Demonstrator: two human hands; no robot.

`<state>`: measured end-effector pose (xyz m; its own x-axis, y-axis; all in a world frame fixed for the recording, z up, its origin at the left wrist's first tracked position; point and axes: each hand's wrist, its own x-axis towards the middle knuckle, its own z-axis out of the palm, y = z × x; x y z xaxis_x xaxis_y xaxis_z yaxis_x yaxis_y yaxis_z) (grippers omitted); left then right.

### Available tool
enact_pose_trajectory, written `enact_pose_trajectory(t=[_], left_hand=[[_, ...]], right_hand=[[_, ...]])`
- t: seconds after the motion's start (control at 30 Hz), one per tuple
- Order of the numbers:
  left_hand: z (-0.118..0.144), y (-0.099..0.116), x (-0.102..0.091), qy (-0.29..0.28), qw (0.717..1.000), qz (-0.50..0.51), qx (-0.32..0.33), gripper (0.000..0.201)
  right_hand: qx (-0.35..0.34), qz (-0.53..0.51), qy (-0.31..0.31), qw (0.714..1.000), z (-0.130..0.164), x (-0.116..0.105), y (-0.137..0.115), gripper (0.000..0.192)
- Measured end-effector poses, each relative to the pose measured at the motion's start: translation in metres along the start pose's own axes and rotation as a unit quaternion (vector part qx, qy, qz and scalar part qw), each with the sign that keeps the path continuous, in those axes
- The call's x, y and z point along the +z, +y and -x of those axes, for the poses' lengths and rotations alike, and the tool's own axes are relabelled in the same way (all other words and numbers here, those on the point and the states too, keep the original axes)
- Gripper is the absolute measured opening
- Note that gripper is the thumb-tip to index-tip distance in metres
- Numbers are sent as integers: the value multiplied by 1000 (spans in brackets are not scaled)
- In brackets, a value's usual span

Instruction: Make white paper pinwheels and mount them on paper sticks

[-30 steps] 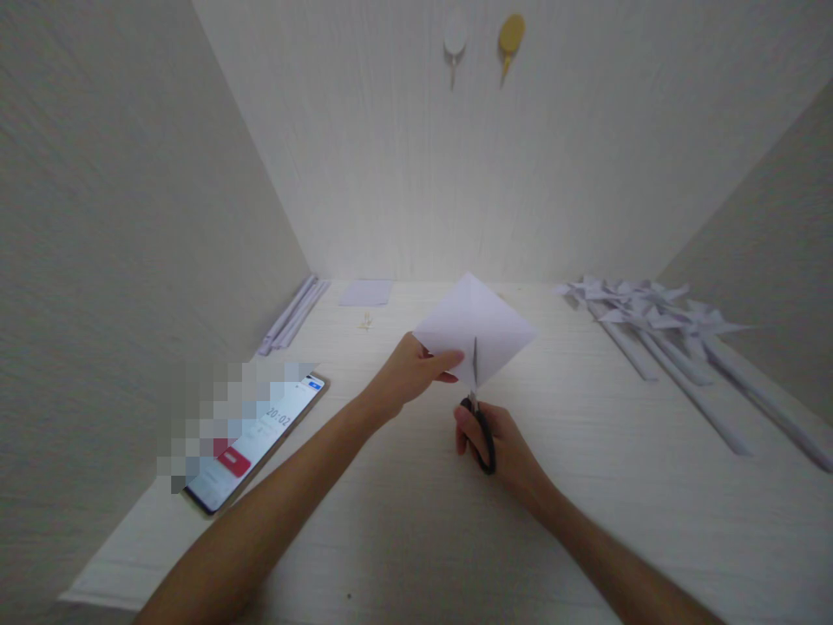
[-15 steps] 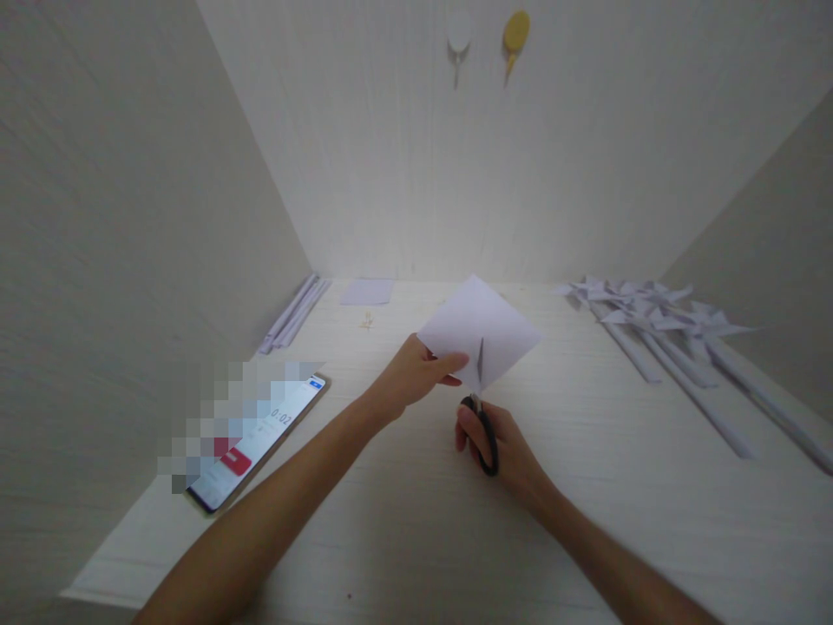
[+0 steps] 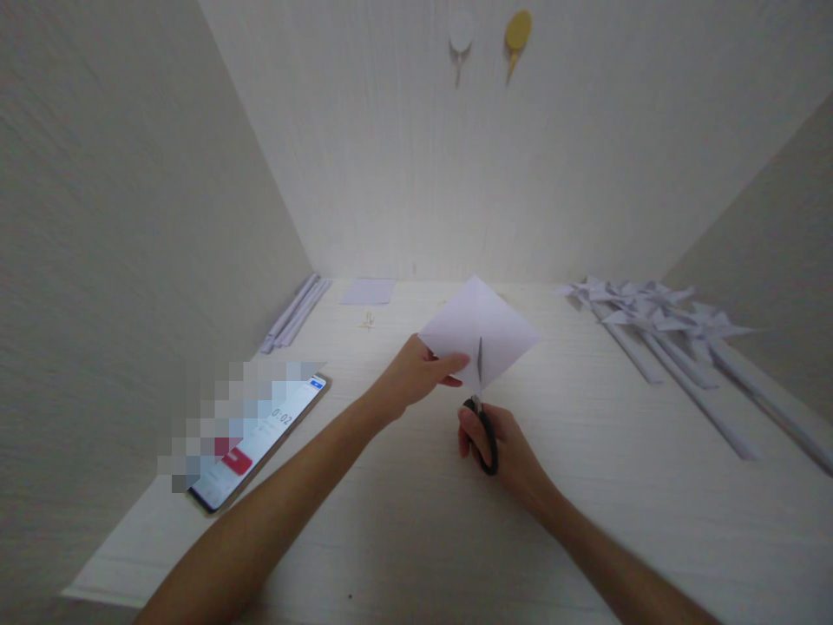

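My left hand point(image 3: 426, 371) pinches a white square sheet of paper point(image 3: 501, 325) near its left corner, thumb on top. The sheet is held up off the table with one corner pointing toward me. My right hand point(image 3: 498, 438) is closed around the black handles of a pair of scissors point(image 3: 490, 447). One blade lies over the paper at its near corner, pointing away from me; the other blade is hidden beneath the sheet.
Several paper pinwheels point(image 3: 641, 304) on rolled sticks lie at the right. Rolled paper sticks point(image 3: 296, 314), flat paper point(image 3: 368, 292) and small yellowish bits point(image 3: 368, 321) lie at the back left. A phone point(image 3: 264, 443) rests on the left of the table point(image 3: 403, 538). Two hooks point(image 3: 518, 33) hang on the wall.
Little differs. The fingers of my right hand have shifted slightly at the scissor handles, and the handles look a touch closer together. My left hand keeps its hold on the sheet.
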<state>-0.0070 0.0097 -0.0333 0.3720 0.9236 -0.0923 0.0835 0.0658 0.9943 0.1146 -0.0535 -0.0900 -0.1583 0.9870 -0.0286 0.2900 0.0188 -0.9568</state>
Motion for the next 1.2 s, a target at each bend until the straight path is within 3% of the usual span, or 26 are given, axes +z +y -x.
enact_pose_trajectory(t=[1.2], left_hand=[[0,0,1,7,1000,13,-10,24]], right_hand=[[-19,17,6,1000,0,1,1,42]])
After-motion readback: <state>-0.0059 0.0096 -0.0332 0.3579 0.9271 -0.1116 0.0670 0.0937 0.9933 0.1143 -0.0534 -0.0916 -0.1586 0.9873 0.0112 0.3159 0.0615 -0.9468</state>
